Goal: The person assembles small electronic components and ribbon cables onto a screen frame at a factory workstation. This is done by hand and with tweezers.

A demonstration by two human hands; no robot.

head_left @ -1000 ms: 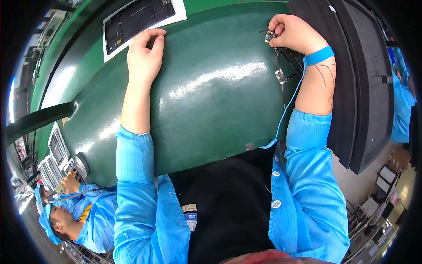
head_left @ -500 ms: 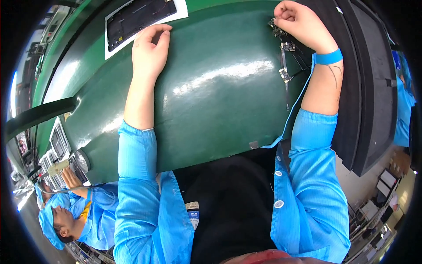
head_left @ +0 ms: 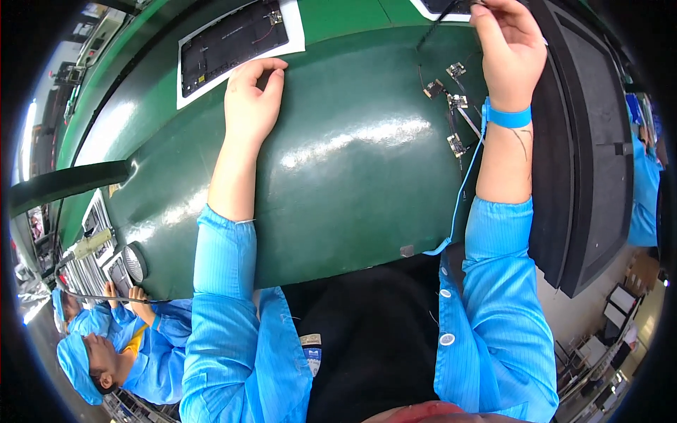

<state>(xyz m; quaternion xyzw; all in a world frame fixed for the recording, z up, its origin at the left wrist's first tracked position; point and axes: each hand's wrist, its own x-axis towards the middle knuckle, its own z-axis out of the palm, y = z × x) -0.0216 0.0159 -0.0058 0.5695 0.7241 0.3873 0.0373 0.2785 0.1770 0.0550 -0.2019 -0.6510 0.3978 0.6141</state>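
My left hand [head_left: 252,101] rests loosely curled on the green mat, its thumb apart from the forefinger and nothing seen in it. Just beyond it lies a black, flat device housing [head_left: 236,44] on a white sheet. My right hand [head_left: 513,53], a blue wrist strap [head_left: 509,118] below it, is raised at the far right with thumb and fingertips pinched together. What they hold is hard to make out at the upper picture edge. Beside them a thin black strand [head_left: 434,29] hangs. Several small circuit boards [head_left: 457,102] with thin leads lie on the mat near that hand.
A second dark panel with a white border [head_left: 423,8] shows at the far edge. Black foam-like blocks [head_left: 599,155] stand along the right. The strap's blue cord [head_left: 462,187] runs to the mat's near edge. A co-worker in blue [head_left: 144,352] sits at the left.
My right hand has lifted away from the small boards toward the far edge. The boards now lie more spread out. My left hand keeps its curled pose; the view has shifted slightly.
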